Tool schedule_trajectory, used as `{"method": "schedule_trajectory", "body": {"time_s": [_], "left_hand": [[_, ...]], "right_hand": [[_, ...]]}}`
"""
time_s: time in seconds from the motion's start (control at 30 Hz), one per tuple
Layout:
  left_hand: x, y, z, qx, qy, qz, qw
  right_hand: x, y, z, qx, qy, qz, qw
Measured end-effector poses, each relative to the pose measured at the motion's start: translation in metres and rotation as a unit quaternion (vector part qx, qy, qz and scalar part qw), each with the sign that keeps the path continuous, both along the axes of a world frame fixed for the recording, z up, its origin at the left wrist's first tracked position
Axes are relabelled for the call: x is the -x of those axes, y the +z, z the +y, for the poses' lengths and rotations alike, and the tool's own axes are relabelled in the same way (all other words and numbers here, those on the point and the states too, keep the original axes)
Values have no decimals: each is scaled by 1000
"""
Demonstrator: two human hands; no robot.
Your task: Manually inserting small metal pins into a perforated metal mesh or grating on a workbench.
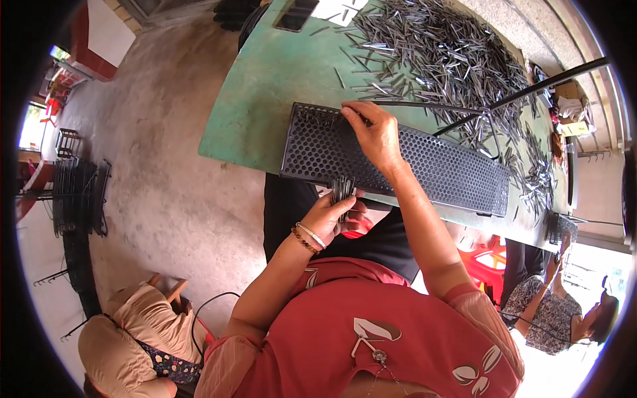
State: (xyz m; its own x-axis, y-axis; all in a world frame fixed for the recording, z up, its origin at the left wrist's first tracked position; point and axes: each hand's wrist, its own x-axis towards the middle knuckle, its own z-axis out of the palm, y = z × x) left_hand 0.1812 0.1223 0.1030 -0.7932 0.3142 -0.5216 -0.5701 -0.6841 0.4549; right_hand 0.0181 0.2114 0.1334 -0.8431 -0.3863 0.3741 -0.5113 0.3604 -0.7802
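Grey concrete floor (172, 132) spread to the left of a green table (245, 113). Another person in beige clothing (149, 315) was at the lower left, well apart from the table, and someone in a patterned top (541, 315) was at the far right. A broad, loose pile of thin dark sticks (451, 60) covered much of the table's far side. Along the near edge lay a long black tray (451, 169), its top full of round holes. The person's right hand (375, 132) arched over the tray's left part, thumb and fingertips drawn close together at its far edge; whether they pinched anything could not be told. Just below the tray's near edge, the left hand (334, 215) was curled around an upright bundle of sticks (342, 189). White paper (324, 9) lay at the top of the table, beside a dark phone (296, 14). A beaded bracelet (302, 240) circled the left wrist. Small dark sticks (322, 118) showed at the tray's far left corner.
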Motion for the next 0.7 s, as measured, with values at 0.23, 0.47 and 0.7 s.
{"method": "schedule_trajectory", "body": {"time_s": [0.23,0.47,0.7], "left_hand": [[-1,-12,1,-49,-4,31,998],[0,-3,3,-31,29,59,997],[4,6,1,4,68,105,992]], "right_hand": [[-2,-7,0,-112,54,196,973],[-15,9,18,-20,37,92,995],[-51,19,51,-54,159,-348,922]]}}
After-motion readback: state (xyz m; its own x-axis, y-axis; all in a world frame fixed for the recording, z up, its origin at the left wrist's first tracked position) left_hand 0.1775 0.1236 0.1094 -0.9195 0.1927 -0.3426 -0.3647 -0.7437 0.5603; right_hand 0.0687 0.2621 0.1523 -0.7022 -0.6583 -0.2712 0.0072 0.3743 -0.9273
